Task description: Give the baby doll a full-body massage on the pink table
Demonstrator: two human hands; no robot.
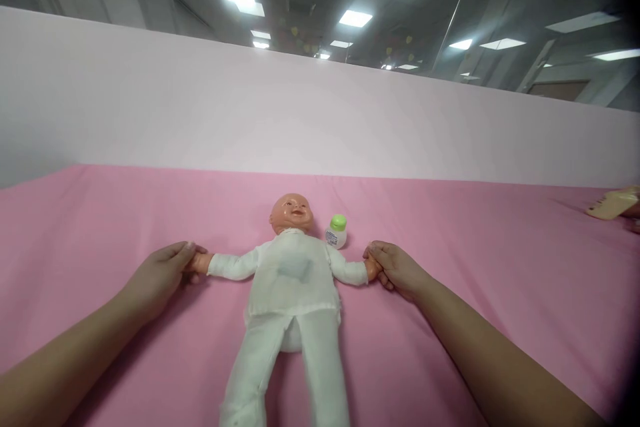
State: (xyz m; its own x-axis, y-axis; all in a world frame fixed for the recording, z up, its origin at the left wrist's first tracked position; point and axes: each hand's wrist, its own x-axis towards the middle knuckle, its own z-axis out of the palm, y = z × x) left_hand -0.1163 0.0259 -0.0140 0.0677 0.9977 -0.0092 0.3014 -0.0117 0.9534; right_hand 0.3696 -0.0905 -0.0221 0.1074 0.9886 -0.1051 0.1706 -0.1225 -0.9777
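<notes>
A baby doll with a hard plastic head and a white cloth body lies on its back on the pink sheet. Its arms are stretched out to both sides. My left hand is closed around the doll's hand on the left of the view. On the other side, my right hand pinches the doll's other hand between thumb and fingers. Beside the doll's head stands a small clear bottle with a green cap, apart from both my hands. The lower ends of the doll's legs run out of view.
A pale wall rises behind the pink surface, with a mirror or glass above it reflecting ceiling lights. At the far right edge lies a partly seen beige doll's foot or hand, with another person's fingers beside it.
</notes>
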